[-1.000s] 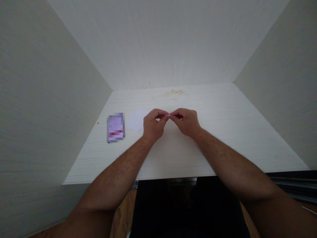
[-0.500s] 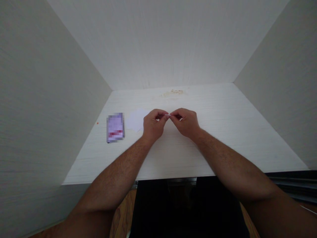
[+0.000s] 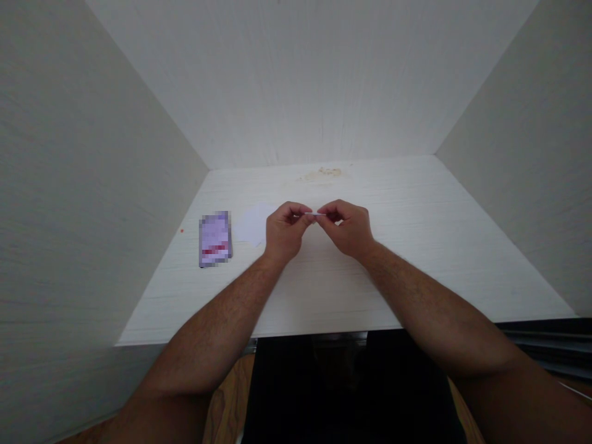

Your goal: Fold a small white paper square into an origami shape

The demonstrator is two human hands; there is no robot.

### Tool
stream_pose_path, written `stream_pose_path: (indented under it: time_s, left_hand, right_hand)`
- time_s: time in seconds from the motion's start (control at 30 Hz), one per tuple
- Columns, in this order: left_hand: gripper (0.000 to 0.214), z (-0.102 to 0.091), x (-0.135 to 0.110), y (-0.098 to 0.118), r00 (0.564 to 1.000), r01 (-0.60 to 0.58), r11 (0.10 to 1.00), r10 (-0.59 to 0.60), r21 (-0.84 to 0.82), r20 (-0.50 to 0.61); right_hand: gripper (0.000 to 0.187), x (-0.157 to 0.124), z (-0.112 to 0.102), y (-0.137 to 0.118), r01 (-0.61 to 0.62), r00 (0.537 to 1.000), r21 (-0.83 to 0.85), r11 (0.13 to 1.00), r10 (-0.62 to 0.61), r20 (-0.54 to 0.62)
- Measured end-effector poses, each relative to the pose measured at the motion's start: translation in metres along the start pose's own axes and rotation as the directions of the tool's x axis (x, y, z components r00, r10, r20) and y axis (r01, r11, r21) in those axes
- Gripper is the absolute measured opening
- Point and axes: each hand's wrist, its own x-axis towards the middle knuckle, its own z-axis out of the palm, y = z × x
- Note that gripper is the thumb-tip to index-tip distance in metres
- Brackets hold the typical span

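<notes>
Over the middle of the white table [image 3: 324, 290], both hands pinch a thin white strip of paper [image 3: 315, 214], seen nearly edge-on. My left hand [image 3: 285, 231] is closed on its left end between thumb and fingertips. From the other side, my right hand [image 3: 346, 227] grips the right end in the same kind of pinch. A short length of the strip shows between the fingertips; the rest is hidden by the fingers. Loose white paper [image 3: 252, 225] lies flat just left of my left hand, which partly covers it.
A blurred-out purple rectangular item [image 3: 215, 239] lies at the table's left. An orange dot [image 3: 182, 230] marks the surface beyond it. A brownish stain [image 3: 329, 174] is near the back wall. Pale panels rise at the left, right and back.
My fingertips have drawn slightly apart, the left hand shifting a little left, so more of the strip shows between them. The purple item and loose paper stay put.
</notes>
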Motion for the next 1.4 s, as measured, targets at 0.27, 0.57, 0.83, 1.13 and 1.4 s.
stream_pose_path:
  time_s: [0.27,0.57,0.83,1.13,1.4]
  left_hand:
    - [0.016,0.0008,0.0007,-0.002,1.0,-0.01,0.994,0.009,-0.106,-0.006]
    - [0.013,-0.0009,0.0007,-0.0036,1.0,-0.016,0.999,0.017,-0.052,0.026]
    - [0.011,-0.0026,0.0001,-0.0087,0.998,-0.05,0.999,0.05,0.014,0.041]
    - [0.01,-0.0014,0.0004,-0.0077,0.995,-0.083,0.996,0.083,0.016,0.05]
    - [0.014,-0.0037,0.0003,-0.0104,0.993,-0.093,0.995,0.089,0.047,0.076]
  right_hand:
    - [0.015,0.0004,0.0,-0.0014,-0.058,0.998,0.044,0.997,0.058,0.022]
    - [0.016,-0.0011,-0.0002,0.0007,-0.039,0.999,0.013,0.999,0.039,0.03]
    - [0.015,-0.0023,0.001,0.0061,0.03,0.999,0.0,1.0,-0.03,0.028]
    - [0.016,-0.0004,-0.0028,0.0013,0.112,0.993,-0.05,0.992,-0.11,0.031]
    - [0.009,-0.0003,-0.0008,0.0042,0.112,0.993,-0.053,0.992,-0.11,0.046]
